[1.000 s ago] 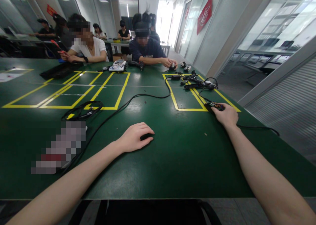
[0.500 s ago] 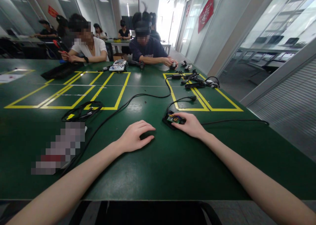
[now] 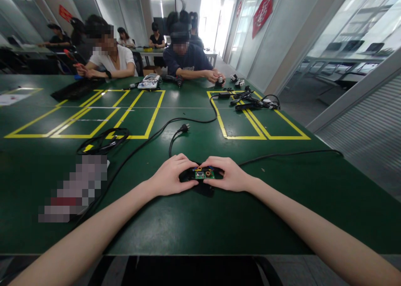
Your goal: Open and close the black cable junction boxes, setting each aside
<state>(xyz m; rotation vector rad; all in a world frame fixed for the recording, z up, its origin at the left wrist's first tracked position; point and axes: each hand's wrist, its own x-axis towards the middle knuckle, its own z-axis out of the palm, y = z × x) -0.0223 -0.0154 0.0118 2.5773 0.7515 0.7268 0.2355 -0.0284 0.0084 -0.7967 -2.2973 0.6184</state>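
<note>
In the head view, a green circuit board (image 3: 204,174) with a copper coil is pinched between my two hands. My left hand (image 3: 172,175) grips its left end, thumb below and fingers above. My right hand (image 3: 231,174) holds the right end in the same way. Under the board lies a black plastic casing piece (image 3: 205,190), mostly hidden by the board and fingers. A black power cord runs from behind my left fingers to its plug (image 3: 184,128) on the table. Another black cable (image 3: 291,153) stretches off to the right beyond my right hand.
Yellow tape rectangles (image 3: 153,114) mark the green table (image 3: 175,223). A coiled black cable (image 3: 105,140) and a pixelated object (image 3: 75,187) lie on the left. Black adapters and cords (image 3: 250,102) are piled at the far right. Two people (image 3: 191,60) sit across the table.
My right hand has brought the circuit board and casing left and nearer to me. My left hand, empty before, now grips the board too. The cord and plug have shifted left.
</note>
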